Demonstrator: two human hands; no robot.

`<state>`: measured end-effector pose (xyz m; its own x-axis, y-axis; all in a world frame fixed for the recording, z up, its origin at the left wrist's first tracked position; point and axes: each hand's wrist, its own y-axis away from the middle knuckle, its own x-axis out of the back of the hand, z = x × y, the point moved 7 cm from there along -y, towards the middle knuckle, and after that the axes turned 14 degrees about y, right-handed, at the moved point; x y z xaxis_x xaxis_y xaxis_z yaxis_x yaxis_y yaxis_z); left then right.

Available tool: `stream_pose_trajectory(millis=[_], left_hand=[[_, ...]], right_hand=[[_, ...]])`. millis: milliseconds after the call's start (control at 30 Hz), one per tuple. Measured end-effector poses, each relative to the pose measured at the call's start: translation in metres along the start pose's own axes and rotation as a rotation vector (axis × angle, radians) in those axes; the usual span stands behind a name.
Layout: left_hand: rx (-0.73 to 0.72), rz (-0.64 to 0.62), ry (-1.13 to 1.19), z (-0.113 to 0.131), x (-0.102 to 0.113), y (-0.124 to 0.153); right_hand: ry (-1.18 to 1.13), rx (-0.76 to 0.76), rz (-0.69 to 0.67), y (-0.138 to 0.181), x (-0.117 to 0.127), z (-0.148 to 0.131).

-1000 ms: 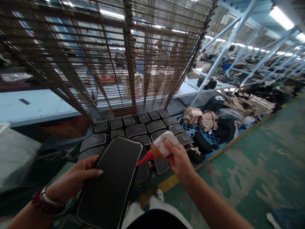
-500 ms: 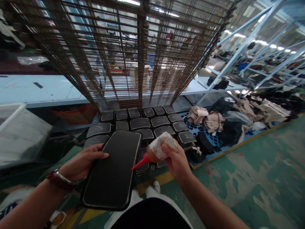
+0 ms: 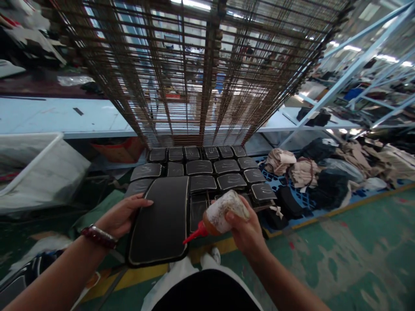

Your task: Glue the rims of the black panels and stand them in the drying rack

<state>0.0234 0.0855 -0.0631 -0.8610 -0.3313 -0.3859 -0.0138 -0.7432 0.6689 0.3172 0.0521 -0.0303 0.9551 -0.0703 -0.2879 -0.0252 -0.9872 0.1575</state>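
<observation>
Lower centre: left hand (image 3: 121, 214) clamps a panel (image 3: 160, 220), right hand (image 3: 246, 226) a glue bottle (image 3: 223, 211), nozzle (image 3: 193, 235) at the panel's edge; a hard squeeze could drip glue past it.

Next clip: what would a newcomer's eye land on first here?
In the centre foreground, the left hand holds a flat black panel by its edge. The right hand tips a squeeze bottle, its red nozzle near the panel's right edge. Behind them, rows of similar dark pieces lie at the foot of a tall wire rack.

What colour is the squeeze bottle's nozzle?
The nozzle of the bottle is red; head view.
</observation>
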Motion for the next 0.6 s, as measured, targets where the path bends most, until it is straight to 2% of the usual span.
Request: stream_pose_trajectory(millis=[267, 400, 500, 600], left_hand=[[0.025, 0.055, 0.095, -0.003, 0.011, -0.003], [0.009, 0.135, 0.181, -0.010, 0.023, -0.010], [-0.064, 0.119, 0.226, -0.018, 0.023, -0.014], [-0.067, 0.060, 0.255, -0.037, 0.015, -0.015]], right_hand=[[-0.026, -0.004, 0.067, -0.004, 0.006, 0.014], [-0.077, -0.121, 0.145, -0.002, 0.003, 0.035], [-0.159, -0.258, 0.106, -0.010, -0.011, 0.048], [-0.160, -0.197, 0.120, -0.035, -0.019, 0.040]])
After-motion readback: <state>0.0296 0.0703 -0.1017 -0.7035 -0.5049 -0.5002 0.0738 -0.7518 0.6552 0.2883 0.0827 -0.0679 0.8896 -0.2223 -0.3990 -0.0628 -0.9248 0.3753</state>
